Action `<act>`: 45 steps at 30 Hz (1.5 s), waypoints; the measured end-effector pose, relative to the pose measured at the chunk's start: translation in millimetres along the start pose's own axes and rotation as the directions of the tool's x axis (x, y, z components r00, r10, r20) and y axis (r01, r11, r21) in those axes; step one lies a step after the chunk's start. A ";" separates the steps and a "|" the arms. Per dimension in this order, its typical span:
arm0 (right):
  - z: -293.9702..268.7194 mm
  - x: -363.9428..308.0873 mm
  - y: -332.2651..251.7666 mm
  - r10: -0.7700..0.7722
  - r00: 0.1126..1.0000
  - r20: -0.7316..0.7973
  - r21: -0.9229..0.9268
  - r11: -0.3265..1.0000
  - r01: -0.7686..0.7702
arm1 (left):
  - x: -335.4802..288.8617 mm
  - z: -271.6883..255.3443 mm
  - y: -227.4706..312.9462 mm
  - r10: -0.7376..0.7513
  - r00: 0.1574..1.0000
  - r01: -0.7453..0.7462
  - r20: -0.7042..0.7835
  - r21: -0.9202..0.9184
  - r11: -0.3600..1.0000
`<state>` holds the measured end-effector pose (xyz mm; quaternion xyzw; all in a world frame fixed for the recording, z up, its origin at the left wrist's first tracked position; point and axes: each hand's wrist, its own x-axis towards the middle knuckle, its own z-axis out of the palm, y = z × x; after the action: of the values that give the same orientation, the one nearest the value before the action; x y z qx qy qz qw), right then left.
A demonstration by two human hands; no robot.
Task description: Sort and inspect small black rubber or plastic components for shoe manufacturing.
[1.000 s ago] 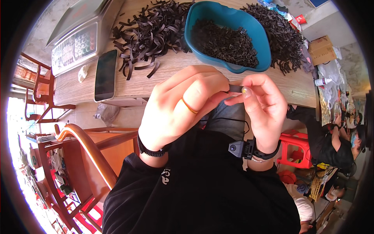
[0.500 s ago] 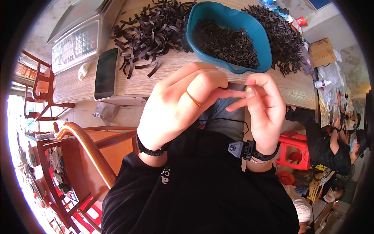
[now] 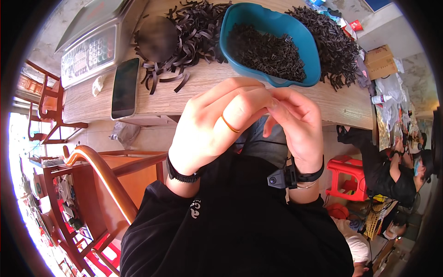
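My right hand (image 3: 300, 127) now touches my left hand (image 3: 210, 122), and the dark strip between them is hidden. I can't tell if either grip pinches it. More strips (image 3: 198, 37) lie at 11 o'clock.

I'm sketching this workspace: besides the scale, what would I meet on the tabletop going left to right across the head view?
Small white crumpled scrap → phone → loose pile of dark strips → blue tub → second pile of dark strips.
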<state>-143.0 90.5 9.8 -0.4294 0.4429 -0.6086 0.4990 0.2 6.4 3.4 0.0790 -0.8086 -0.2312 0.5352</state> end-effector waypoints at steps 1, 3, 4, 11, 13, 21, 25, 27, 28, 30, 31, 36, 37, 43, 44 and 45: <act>0.6 0.2 0.6 -0.018 1.000 0.003 0.002 1.000 0.018 | 0.3 0.8 0.0 0.001 1.000 -0.001 0.001 -0.002 1.000; 4.4 0.4 1.8 -0.059 0.998 -0.027 -0.066 0.996 0.058 | 1.1 2.2 -0.1 -0.027 1.000 0.027 0.001 0.016 1.000; 6.0 0.3 1.9 -0.101 0.994 -0.049 -0.131 0.987 0.094 | 0.9 2.3 -1.2 -0.027 1.000 0.027 0.002 0.017 0.999; 2.0 3.7 4.2 -0.132 0.989 -0.060 -0.177 0.977 0.119 | 0.4 -4.7 -0.9 -0.145 0.989 0.145 0.015 0.026 0.989; -1.5 3.9 3.9 -0.163 0.984 -0.078 -0.171 0.974 0.148 | 2.5 -11.9 -2.0 -0.241 0.970 0.238 0.011 0.120 0.964; -66.7 12.0 -12.5 -0.416 0.851 -0.320 -0.523 0.827 0.208 | -28.3 -41.8 -54.4 -0.643 0.762 0.579 -0.083 0.532 0.618; -134.5 29.8 -17.2 -0.535 0.750 -0.388 -0.739 0.667 0.094 | -35.2 -39.0 -72.6 -0.687 0.718 0.601 -0.114 0.601 0.528; -156.8 36.2 -20.4 -0.528 0.753 -0.392 -0.783 0.621 0.028 | -38.3 -36.0 -76.4 -0.688 0.721 0.585 -0.089 0.611 0.534; -164.5 39.4 -21.9 -0.498 0.793 -0.351 -0.832 0.555 -0.020 | -39.3 -34.7 -78.3 -0.684 0.724 0.582 -0.085 0.607 0.540; -177.0 45.0 -17.7 -0.491 0.833 -0.256 -0.918 0.392 -0.051 | -39.3 -32.0 -81.3 -0.671 0.739 0.568 -0.061 0.592 0.571; -168.8 48.5 -18.0 -0.480 0.844 -0.242 -0.959 0.249 -0.134 | -40.9 -32.4 -81.9 -0.671 0.738 0.569 -0.065 0.595 0.568; -109.9 64.1 -31.9 -0.449 0.885 -0.125 -0.965 0.264 -0.003 | -40.5 -30.7 -84.1 -0.667 0.742 0.554 -0.063 0.619 0.557; -99.1 68.7 -31.0 -0.406 0.914 -0.013 -0.960 0.260 0.102 | -40.1 -31.4 -81.2 -0.665 0.744 0.552 -0.064 0.620 0.558; -65.2 80.6 -32.8 0.080 0.979 0.189 -0.910 0.388 0.144 | -35.7 -28.2 -82.0 -0.687 0.724 0.543 -0.066 0.669 0.508; -64.5 81.8 -31.6 0.076 0.978 0.192 -0.911 0.386 0.149 | -36.3 -27.6 -82.6 -0.663 0.746 0.522 -0.060 0.670 0.528; -64.5 83.0 -30.0 0.088 0.975 0.203 -0.909 0.387 0.154 | -36.6 -27.2 -83.0 -0.638 0.768 0.501 -0.054 0.671 0.547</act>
<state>-223.0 19.0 30.1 -0.7060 0.6392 -0.2206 0.2105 30.0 -60.8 -56.2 0.4955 -0.8140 -0.1036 0.2849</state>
